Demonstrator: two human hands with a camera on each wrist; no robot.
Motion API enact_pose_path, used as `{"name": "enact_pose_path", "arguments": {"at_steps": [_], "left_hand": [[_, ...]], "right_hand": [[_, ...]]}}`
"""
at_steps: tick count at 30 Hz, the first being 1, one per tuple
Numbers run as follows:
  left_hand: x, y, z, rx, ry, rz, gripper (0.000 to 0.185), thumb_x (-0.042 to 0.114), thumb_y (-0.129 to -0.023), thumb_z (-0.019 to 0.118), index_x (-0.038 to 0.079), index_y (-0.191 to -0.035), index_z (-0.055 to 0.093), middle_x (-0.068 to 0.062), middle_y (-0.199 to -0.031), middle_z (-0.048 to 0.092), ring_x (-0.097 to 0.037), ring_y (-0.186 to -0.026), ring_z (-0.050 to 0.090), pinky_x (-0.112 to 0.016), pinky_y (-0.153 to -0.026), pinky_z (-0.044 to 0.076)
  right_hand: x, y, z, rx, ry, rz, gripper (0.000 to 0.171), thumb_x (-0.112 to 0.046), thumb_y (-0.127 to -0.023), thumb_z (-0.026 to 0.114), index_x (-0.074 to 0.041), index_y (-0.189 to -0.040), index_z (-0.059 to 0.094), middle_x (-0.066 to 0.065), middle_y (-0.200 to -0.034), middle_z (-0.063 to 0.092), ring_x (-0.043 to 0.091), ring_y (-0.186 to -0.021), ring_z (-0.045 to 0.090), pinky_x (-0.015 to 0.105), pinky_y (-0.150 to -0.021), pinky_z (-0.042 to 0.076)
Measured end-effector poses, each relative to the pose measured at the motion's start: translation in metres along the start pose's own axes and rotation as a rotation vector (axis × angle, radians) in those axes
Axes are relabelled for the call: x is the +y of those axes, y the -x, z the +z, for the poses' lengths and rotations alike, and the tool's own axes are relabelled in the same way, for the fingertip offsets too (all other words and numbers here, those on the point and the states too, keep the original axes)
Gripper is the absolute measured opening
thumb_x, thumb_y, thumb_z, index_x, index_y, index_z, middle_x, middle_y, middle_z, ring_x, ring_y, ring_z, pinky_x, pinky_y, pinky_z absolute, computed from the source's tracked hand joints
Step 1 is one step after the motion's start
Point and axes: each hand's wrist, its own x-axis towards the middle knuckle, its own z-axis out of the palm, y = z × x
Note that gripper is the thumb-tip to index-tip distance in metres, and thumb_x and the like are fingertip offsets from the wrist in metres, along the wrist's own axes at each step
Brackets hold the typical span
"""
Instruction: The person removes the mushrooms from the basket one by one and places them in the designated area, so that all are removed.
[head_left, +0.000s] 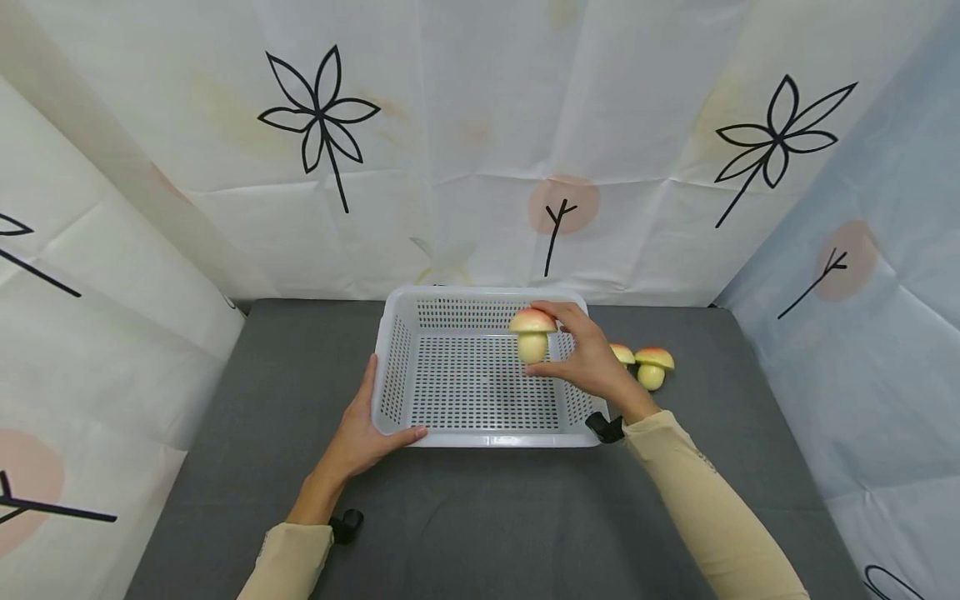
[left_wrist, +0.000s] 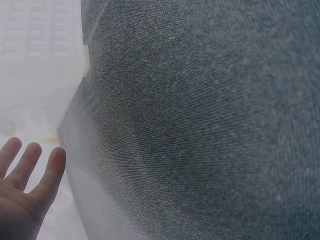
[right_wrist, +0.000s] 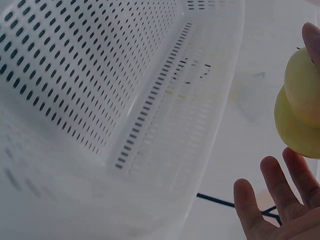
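Head view: white perforated basket (head_left: 480, 392) on the grey worktop (head_left: 225, 400), holding nothing on its floor. Toy mushroom (head_left: 532, 333) raised above the basket's far right part, upright, red-blushed cap over a pale yellow stem, pinched between thumb and fingertips of the right hand (head_left: 588, 358). Left hand (head_left: 363, 433) at the basket's near left corner, fingers straight along the left wall, thumb laid along the front rim. Two more toy mushrooms (head_left: 645, 365) on the worktop just right of the basket, close together.

Left wrist view: grey worktop filling most of the frame, blurred white basket wall (left_wrist: 40, 60) at upper left, straight fingers (left_wrist: 30, 162) at lower left.

Right wrist view: basket's slotted floor and side wall (right_wrist: 100, 85) from close, mushroom's pale yellow underside (right_wrist: 300, 110) at the right edge, a fingertip (right_wrist: 312, 40) on it, relaxed fingers (right_wrist: 270, 195) spread below.
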Motion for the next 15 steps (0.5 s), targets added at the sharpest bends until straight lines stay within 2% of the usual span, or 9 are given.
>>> {"name": "enact_pose_path", "arguments": {"at_steps": [7, 15], "left_hand": [[0.002, 0.001, -0.001, -0.011, 0.010, 0.006, 0.138, 0.029, -0.069, 0.097, 0.039, -0.162, -0.004, -0.008, -0.166, 0.024, -0.038, -0.132, 0.050, -0.058, -0.101, 0.040], [0.003, 0.002, -0.001, -0.006, -0.010, -0.008, 0.138, 0.031, -0.069, 0.097, 0.039, -0.162, -0.005, -0.011, -0.165, 0.025, -0.038, -0.132, 0.050, -0.058, -0.102, 0.039]], "right_hand": [[0.009, 0.012, -0.014, 0.026, 0.012, 0.016, 0.097, -0.018, -0.069, 0.096, -0.019, -0.152, 0.046, 0.008, -0.138, 0.051, 0.028, -0.126, 0.051, 0.054, -0.105, 0.040], [0.019, 0.024, -0.031, 0.073, 0.019, -0.003, 0.097, -0.013, -0.068, 0.097, -0.016, -0.151, 0.048, 0.011, -0.136, 0.052, 0.030, -0.124, 0.051, 0.057, -0.102, 0.040]]}}
